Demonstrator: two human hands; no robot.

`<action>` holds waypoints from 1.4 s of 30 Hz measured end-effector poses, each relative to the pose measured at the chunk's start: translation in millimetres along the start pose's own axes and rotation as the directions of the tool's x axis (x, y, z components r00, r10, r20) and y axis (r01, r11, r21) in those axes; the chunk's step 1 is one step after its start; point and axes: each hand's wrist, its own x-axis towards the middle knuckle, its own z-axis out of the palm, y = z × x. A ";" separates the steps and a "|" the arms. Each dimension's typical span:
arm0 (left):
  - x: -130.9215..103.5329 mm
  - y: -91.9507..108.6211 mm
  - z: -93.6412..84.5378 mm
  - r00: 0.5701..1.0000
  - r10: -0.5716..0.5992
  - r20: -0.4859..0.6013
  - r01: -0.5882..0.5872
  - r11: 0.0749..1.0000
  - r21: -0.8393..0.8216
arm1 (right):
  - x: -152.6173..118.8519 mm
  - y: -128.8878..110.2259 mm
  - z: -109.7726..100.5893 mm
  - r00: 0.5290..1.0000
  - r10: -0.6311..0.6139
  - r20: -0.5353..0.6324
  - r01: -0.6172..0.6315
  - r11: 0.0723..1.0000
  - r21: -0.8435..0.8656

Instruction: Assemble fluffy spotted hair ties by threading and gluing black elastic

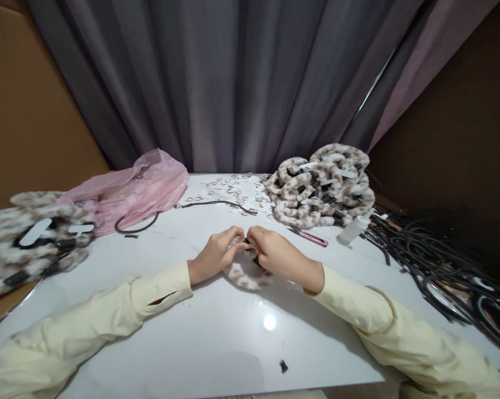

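Note:
Both hands meet over the middle of the white table (pixel 183 327). My left hand (pixel 216 254) is closed, thumb and fingers pinching one side of a fluffy white and brown ring (pixel 247 278). Close against it, my right hand (pixel 274 252) is closed on the other side, by a dark part of the same ring. The ring hangs in a loop below the fingers, near the tabletop. The exact spot between the fingertips is mostly hidden.
A pile of similar fluffy rings (pixel 324 185) lies back right, another (pixel 34 238) at left beside a pink plastic bag (pixel 150 183). A pink cutter (pixel 312 237), a small bottle (pixel 355 228) and black cords (pixel 432 249) are at right. Small clear rings (pixel 233 191) lie scattered behind.

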 end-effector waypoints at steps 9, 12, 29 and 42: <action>-3.7 -4.9 4.3 0.998 0.054 -0.019 -0.052 0.997 0.060 | 4.8 1.2 2.1 0.936 0.164 0.311 -0.344 0.610 0.714; -3.1 -7.2 3.6 0.997 0.072 -0.001 -0.072 0.996 0.051 | 4.7 3.1 4.8 0.942 0.185 0.279 -0.335 0.520 0.785; 5.0 -11.1 -15.4 0.977 0.123 0.176 -0.110 0.991 -0.082 | 1.2 9.6 4.5 0.952 0.144 0.271 -0.307 0.417 0.856; 5.8 -7.2 -19.9 0.950 0.205 0.235 -0.200 0.979 -0.045 | 8.1 26.5 6.3 0.907 0.083 0.413 -0.421 0.213 0.882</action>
